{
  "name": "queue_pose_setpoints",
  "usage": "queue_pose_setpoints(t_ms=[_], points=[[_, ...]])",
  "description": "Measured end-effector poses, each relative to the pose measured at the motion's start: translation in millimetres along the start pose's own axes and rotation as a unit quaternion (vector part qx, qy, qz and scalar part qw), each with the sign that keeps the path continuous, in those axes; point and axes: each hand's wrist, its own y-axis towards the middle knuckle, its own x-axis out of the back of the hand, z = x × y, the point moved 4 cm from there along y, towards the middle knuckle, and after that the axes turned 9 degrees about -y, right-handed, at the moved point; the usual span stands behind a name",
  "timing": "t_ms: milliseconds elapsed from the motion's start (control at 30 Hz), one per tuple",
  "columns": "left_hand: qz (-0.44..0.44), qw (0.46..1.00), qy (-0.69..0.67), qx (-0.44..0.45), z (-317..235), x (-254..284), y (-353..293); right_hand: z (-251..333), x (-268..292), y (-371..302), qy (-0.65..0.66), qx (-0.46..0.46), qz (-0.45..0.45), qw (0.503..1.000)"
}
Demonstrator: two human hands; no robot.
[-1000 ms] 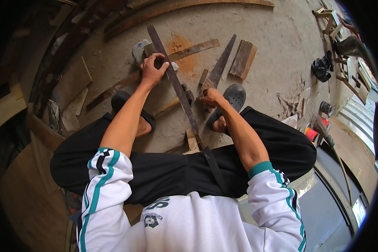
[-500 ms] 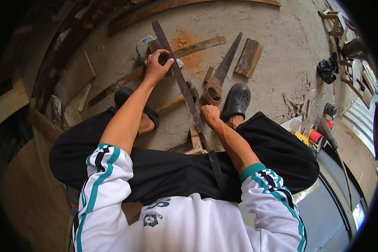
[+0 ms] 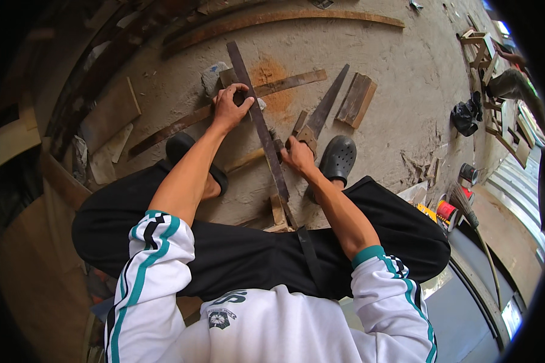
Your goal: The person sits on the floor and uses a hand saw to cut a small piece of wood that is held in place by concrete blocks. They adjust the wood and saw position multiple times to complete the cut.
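Observation:
A long dark wooden strip [image 3: 259, 115] slants across the floor between my feet. My left hand [image 3: 229, 110] grips its upper part, thumb on the strip and fingers curled beside it. Beneath lies a curved, brown wooden slat [image 3: 293, 83], crossing the strip. My right hand [image 3: 298, 155] is closed, fingers curled down at the lower end of a handsaw's [image 3: 328, 103] wooden handle; whatever is in the fingers is hidden. Close to those fingers, a tool with a pale wooden handle [image 3: 246, 160] and dark head passes under the strip.
A short wooden block [image 3: 357, 100] lies right of the saw, near orange sawdust [image 3: 271, 75]. A long curved board [image 3: 284, 18] crosses the far floor. At right are a black plastic bag [image 3: 466, 115], paint cans [image 3: 447, 212] and a brush broom [image 3: 466, 206]. Another person's leg [image 3: 515, 85] shows at far right.
My right hand has moved up and slightly left, from beside the strip onto the lower end of the saw handle. My left hand stays on the strip. The whole view has shifted slightly.

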Motion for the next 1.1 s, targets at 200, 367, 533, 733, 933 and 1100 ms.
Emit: queue_pose_setpoints(t_ms=[200,367,533,733,933,1100], points=[[-0.007,1.000,-0.021,-0.013,0.9,-3.2,1.7,33.9,47.1,59.7,0.293,-0.081,-0.039,0.952],[-0.013,1.000,-0.021,-0.012,2.9,-3.9,0.7,69.1,65.2,80.8,0.320,-0.053,-0.111,0.939],[-0.020,1.000,-0.016,-0.017,2.6,-3.5,2.4,96.3,78.6,89.6,0.263,-0.039,-0.174,0.948],[-0.027,0.999,-0.011,-0.020,4.8,-4.2,1.6,108.0,79.4,100.1,0.208,-0.062,-0.184,0.959],[-0.037,0.999,-0.022,-0.028,4.8,-5.4,1.9,108.0,72.5,106.0,0.189,-0.018,-0.189,0.963],[-0.041,0.998,-0.038,-0.032,3.9,-5.5,1.5,107.0,70.7,110.0,0.128,0.027,-0.188,0.973]])
